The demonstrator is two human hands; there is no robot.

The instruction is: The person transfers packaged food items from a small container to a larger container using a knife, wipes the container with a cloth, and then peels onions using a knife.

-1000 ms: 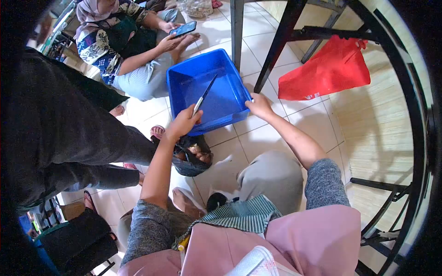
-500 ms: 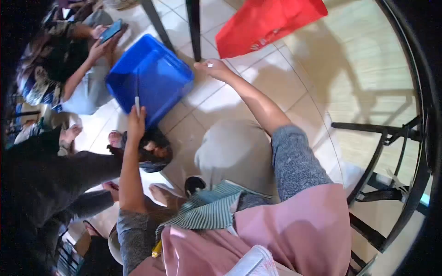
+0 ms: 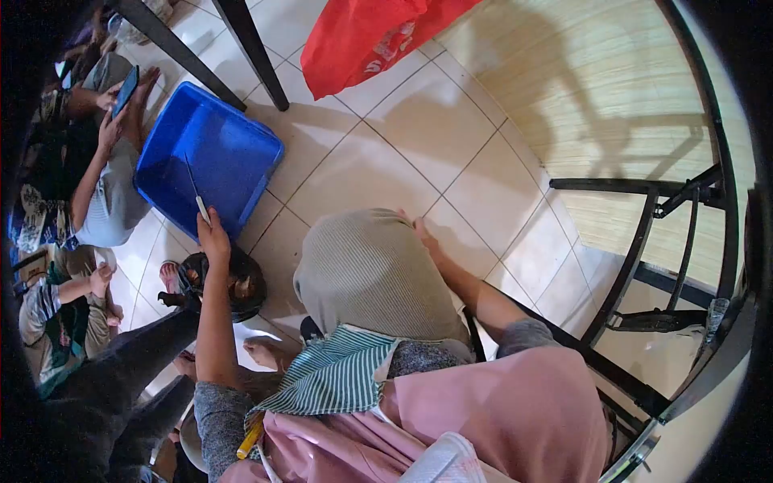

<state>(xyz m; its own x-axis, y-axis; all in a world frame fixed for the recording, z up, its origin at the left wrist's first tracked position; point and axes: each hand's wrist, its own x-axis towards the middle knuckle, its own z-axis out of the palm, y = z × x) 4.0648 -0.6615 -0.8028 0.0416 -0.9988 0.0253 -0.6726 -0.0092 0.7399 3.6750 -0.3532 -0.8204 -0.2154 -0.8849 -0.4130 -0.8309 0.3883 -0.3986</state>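
My left hand is closed around the pale handle of a thin-bladed knife. The blade points away from me, over the near part of a blue plastic tub on the floor. My right hand is beside my bent knee, against the ribbed beige cloth. Its fingers are mostly hidden there, so whether it holds anything does not show. A black plastic bag lies just right of my left forearm, at the tub's near side.
A person with a phone sits left of the tub. Another person's dark-clothed leg stretches in at lower left. Black table legs stand beyond the tub, a red bag behind. A black metal frame is at right.
My right hand has dropped back from beyond the tub's right side to beside my knee. My left hand still holds the knife. The view has shifted, moving the tub and red bag leftward.
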